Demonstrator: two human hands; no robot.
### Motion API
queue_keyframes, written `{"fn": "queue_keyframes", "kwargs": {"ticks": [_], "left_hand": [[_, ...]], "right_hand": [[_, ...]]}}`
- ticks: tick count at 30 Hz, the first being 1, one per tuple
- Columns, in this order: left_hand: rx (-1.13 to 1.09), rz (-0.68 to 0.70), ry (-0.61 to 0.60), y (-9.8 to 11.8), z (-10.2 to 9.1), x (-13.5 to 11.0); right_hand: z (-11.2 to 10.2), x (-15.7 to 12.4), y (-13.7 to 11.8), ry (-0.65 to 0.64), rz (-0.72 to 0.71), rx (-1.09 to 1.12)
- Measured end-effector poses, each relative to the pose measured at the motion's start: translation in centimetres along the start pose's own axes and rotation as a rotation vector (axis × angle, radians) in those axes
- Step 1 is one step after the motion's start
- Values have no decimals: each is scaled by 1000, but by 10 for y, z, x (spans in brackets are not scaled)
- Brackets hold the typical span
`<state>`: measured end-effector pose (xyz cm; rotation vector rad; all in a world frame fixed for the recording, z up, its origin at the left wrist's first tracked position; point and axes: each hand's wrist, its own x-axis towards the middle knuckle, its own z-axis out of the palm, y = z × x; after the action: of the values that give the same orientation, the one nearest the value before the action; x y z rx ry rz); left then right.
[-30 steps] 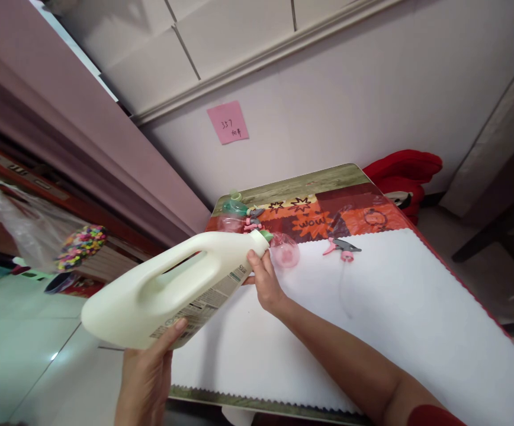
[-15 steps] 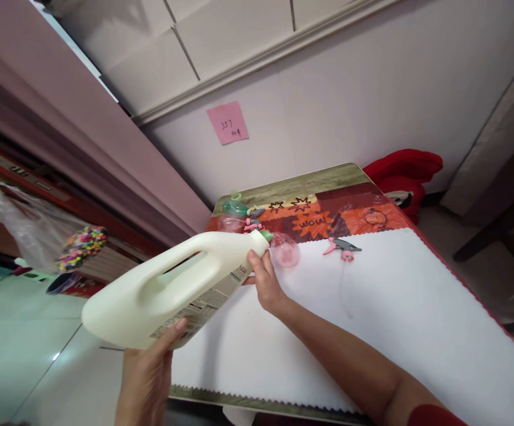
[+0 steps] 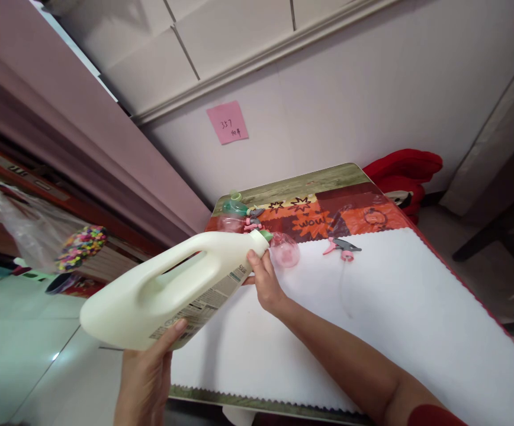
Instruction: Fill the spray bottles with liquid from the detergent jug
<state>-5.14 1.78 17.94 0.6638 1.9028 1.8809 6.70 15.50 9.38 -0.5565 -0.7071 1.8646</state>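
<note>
A large cream detergent bottle is tilted, its green spout pointing right at the mouth of a clear pink spray bottle. Whether liquid flows between them I cannot tell. My left hand is closed under the detergent bottle's base end, thumb on the label. Near the neck, my right hand grips the bottle from the front, some fingers hidden behind it. To the right lies a grey and pink spray head with its thin tube on the white cloth.
A green spray bottle and another pink spray bottle stand at the table's back left corner. A pink note sticks to the wall. A red plush toy is behind the table; a plastic bag hangs left.
The base end of the detergent bottle has shifted very slightly left. Both hands keep their hold, and the spray bottles and spray head stay in place.
</note>
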Motion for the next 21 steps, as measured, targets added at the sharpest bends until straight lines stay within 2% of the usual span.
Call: {"fn": "queue_keyframes", "kwargs": {"ticks": [21], "left_hand": [[7,-8,-7,2,0,-3]], "right_hand": [[1,-2,-4,-2,12,-7]]}}
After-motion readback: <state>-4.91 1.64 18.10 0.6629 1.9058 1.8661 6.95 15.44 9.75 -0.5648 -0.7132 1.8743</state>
